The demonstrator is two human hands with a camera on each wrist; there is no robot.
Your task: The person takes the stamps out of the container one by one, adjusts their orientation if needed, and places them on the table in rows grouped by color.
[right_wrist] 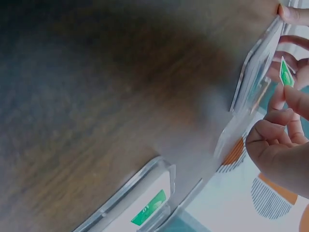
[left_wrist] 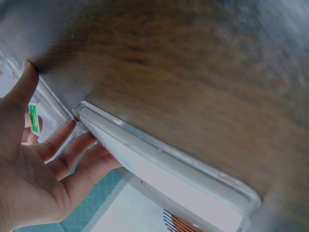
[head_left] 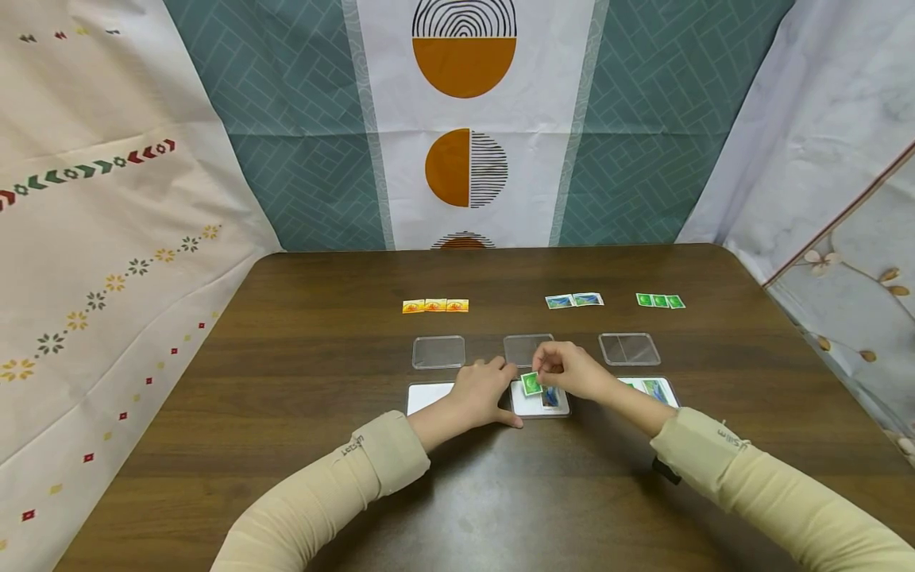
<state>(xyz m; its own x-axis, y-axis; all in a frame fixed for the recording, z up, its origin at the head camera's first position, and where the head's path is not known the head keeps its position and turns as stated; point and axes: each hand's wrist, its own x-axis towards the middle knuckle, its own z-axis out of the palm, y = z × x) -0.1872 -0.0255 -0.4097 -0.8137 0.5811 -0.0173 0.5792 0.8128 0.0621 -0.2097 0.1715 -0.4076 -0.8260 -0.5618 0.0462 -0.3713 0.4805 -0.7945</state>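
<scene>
In the head view my right hand (head_left: pixel 575 373) pinches a small green stamp-like piece with a white border (head_left: pixel 530 384) between thumb and fingertips. It holds the piece tilted above the left half of the middle shallow clear case (head_left: pixel 525 411), which has a white inside. A blue stamp-like piece (head_left: pixel 550 397) lies in that case's right half. My left hand (head_left: pixel 480 393) is spread at the case's left end, thumb at the near corner and index finger near the far one. The left wrist view shows its fingers (left_wrist: pixel 82 164) extended beside the left white-lined case (left_wrist: pixel 159 169).
Behind the cases lie three clear lids (head_left: pixel 438 352). Farther back are rows of orange pieces (head_left: pixel 435 306), blue pieces (head_left: pixel 574 300) and green pieces (head_left: pixel 661 301). The right case (head_left: pixel 665 388) holds a green and a blue piece, partly behind my right forearm.
</scene>
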